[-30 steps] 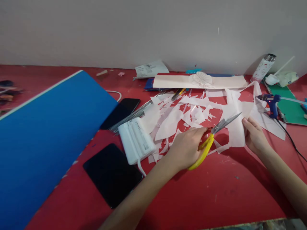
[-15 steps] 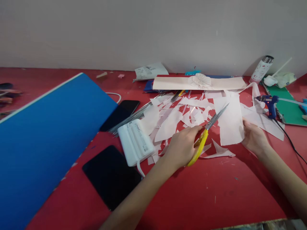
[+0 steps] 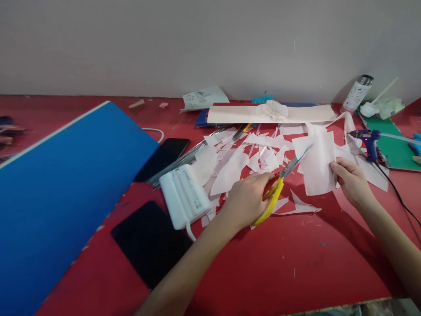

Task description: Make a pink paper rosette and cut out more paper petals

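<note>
From the head camera, the left arm comes in from the bottom edge, its left hand [image 3: 246,202] curled round the yellow-handled scissors [image 3: 271,199], fingers closed in a firm grip. The steel blades point up and to the right, narrowly parted, their tips reaching over the left edge of the sheet of pale pink paper [image 3: 317,164]. The right arm comes in from the right edge, and the right hand [image 3: 351,181] pinches the sheet's lower right edge between thumb and fingers, with the sheet raised slightly and tilted.

The sheet sits at the right end of the paper scrap pile [image 3: 240,160], which lies on the red table [image 3: 279,272]. A pointed offcut [image 3: 297,206] lies just below the pile. Left of the pile are a white power bank [image 3: 184,197], metal rods [image 3: 184,160], two black phones [image 3: 162,160] and a blue board [image 3: 66,188]. Behind it lies a cream paper strip with a pleated rosette [image 3: 271,112]; to its right are a blue glue gun [image 3: 370,142] and a green mat [image 3: 391,145].

Compared with half a second ago, the right thumb has come over the front of the sheet, and the hands sit a little more to the left in the view.
</note>
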`<state>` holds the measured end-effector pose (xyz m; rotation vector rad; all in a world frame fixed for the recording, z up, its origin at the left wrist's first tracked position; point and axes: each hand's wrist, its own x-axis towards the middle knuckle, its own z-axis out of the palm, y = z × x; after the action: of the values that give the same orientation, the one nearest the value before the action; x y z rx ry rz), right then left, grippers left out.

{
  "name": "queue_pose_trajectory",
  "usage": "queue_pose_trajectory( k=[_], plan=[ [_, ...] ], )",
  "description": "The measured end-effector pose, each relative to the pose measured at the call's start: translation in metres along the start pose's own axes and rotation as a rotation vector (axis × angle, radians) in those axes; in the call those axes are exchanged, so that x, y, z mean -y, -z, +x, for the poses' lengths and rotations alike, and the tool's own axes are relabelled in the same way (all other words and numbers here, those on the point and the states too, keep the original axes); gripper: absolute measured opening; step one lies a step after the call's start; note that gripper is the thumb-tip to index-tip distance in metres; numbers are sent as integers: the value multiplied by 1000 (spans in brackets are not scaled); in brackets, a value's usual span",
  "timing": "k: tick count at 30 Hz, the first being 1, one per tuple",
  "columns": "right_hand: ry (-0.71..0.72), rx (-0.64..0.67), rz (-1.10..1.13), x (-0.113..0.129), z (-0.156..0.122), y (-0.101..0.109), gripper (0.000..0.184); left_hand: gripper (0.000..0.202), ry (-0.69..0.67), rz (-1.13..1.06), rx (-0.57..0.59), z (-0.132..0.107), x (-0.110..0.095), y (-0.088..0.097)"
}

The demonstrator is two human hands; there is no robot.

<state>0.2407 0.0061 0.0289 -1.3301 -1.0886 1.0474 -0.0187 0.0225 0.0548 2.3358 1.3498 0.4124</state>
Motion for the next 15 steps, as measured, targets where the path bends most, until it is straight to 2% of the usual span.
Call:
queue_pose_trajectory(
  k=[3, 6, 15],
  plan=[
    [65, 30, -133, 1, 1, 5, 25, 31, -25, 14, 6, 1, 2, -2],
    [73, 59, -189, 3, 2, 8, 23, 32, -47, 27, -1, 1, 4, -4],
    [28, 94, -169, 7, 2, 10, 21, 35, -112, 64, -39, 1, 11, -10]
  ],
)
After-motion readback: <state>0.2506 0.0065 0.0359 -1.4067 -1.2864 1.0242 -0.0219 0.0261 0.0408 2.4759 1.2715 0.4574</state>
